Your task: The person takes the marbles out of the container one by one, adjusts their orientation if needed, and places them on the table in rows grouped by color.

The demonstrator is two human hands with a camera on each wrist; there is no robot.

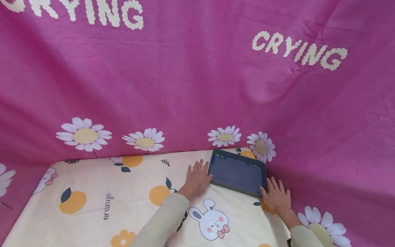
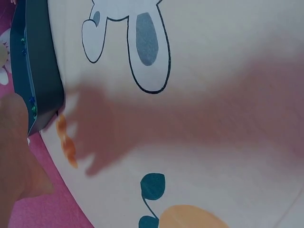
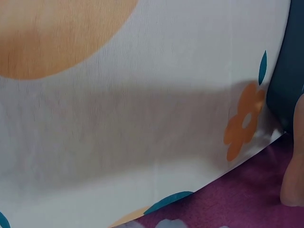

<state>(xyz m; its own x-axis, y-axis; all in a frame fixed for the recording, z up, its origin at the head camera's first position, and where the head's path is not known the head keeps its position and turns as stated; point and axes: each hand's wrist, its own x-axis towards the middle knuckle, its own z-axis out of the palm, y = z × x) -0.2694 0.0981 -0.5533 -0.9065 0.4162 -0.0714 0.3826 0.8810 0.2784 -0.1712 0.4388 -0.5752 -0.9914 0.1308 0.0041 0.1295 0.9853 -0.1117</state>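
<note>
A dark grey rectangular tray [image 1: 237, 175] lies at the far right corner of the cloth-covered table, slightly turned. Small green pieces [image 1: 218, 155] and blue ones sit along its inner edges. My left hand [image 1: 197, 178] is spread at the tray's left side, thumb tip right at the rim. At the near right corner, my right hand [image 1: 277, 195] has its fingers extended, with the thumb against the rim. In the left wrist view, part of the left hand [image 2: 19, 152] shows beside the tray wall [image 2: 45, 61]. Only a sliver of the right hand [image 3: 293, 156] appears in the right wrist view.
The table's cream cloth [image 1: 129, 192] is printed with oranges, leaves and a rabbit. Pink fabric [image 1: 185, 85] with daisies and lettering hangs behind and at both sides, close to the tray's far and right edges.
</note>
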